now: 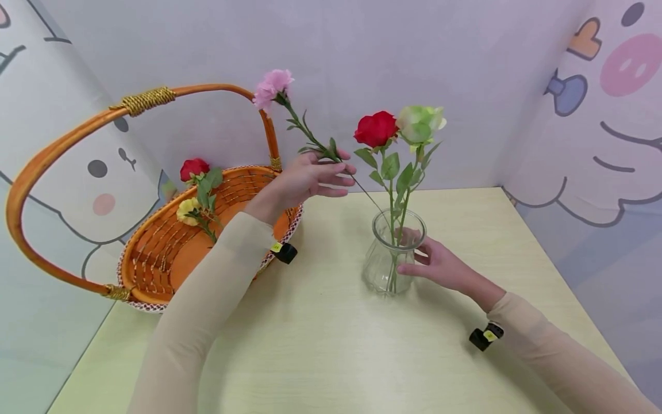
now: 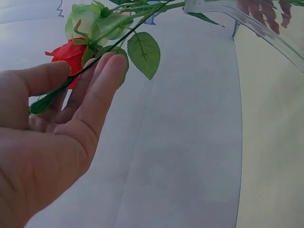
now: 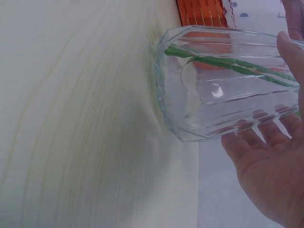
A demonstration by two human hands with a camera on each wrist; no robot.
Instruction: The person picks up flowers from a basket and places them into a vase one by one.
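Observation:
My left hand (image 1: 312, 175) pinches the green stem of a pink carnation (image 1: 272, 87) between thumb and fingers. The bloom leans up to the left, and the stem's lower end slants down to the mouth of a clear glass vase (image 1: 376, 267). In the vase stand a red rose (image 1: 376, 129) and a pale green-white rose (image 1: 420, 123); their stems show through the glass in the right wrist view. My right hand (image 1: 439, 264) holds the vase from the right, thumb at the near side and fingers around the back. The vase stands upright on the table.
To the left stands an orange wicker basket (image 1: 155, 267) with a tall arched handle (image 1: 62, 141). A red rose (image 1: 194, 169) and a yellow flower (image 1: 188, 211) lie in it. Cartoon-printed sheets (image 1: 393, 52) line the back and sides of the pale wooden table (image 1: 320, 345).

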